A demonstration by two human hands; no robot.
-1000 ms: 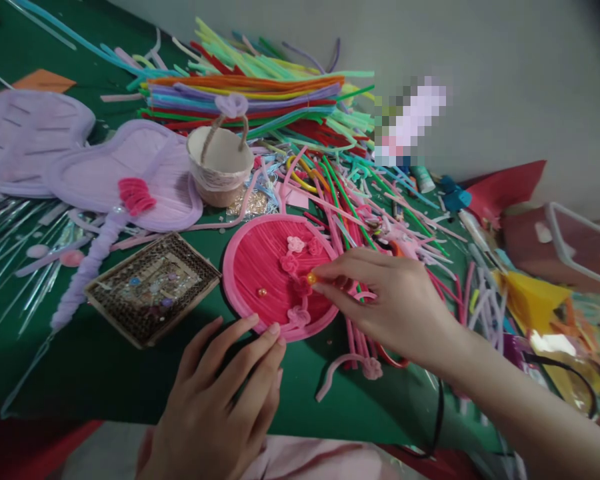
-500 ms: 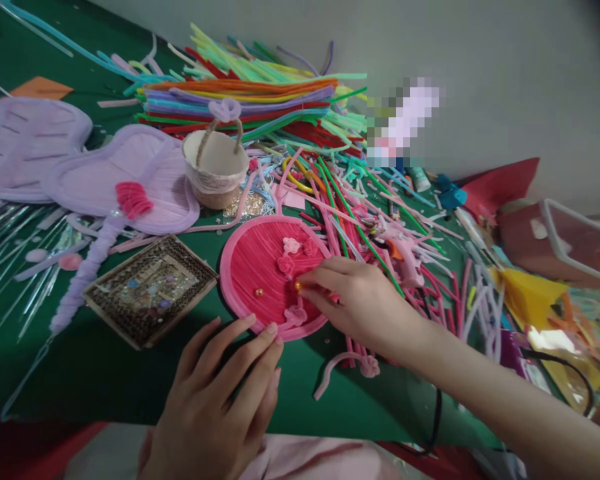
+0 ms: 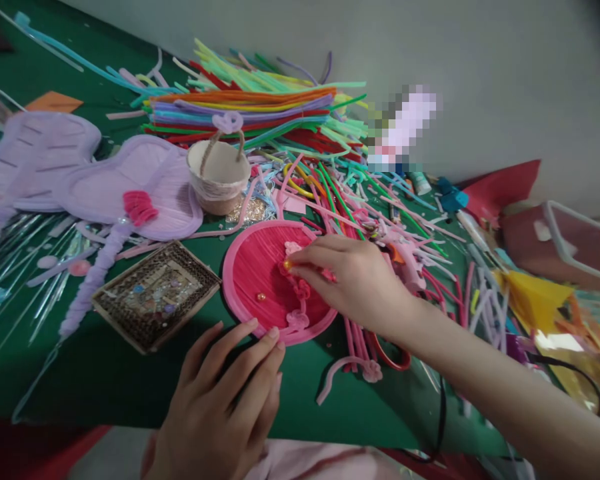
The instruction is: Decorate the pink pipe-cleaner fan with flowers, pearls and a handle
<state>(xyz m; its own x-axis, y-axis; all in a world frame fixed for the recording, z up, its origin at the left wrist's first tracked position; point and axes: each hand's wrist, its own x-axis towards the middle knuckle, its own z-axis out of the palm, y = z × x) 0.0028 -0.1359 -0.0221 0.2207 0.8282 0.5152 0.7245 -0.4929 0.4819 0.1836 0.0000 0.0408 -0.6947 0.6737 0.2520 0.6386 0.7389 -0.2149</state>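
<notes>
A round red disc with a pink fuzzy rim lies flat on the table. Between the thumb and fingertips of my right hand is a small golden bead, held over the pink and red pipe-cleaner flowers on the disc. A pale pink flower sits near its lower rim. Another gold bead rests on the disc's left part. My left hand lies with fingers stretched out, fingertips on the disc's near edge. Left of the disc is a cardboard tray with assorted beads.
Behind the disc stands a small basket with a rope handle. Bundled pipe cleaners are heaped at the back. Lilac butterfly-like shapes lie to the left. Rightward are a pink glue gun, red-handled scissors and a clear bin.
My right hand has carried the golden bead up and slightly left, from the disc's middle to the upper flowers. My left hand stays on the near edge. The view has shifted slightly.
</notes>
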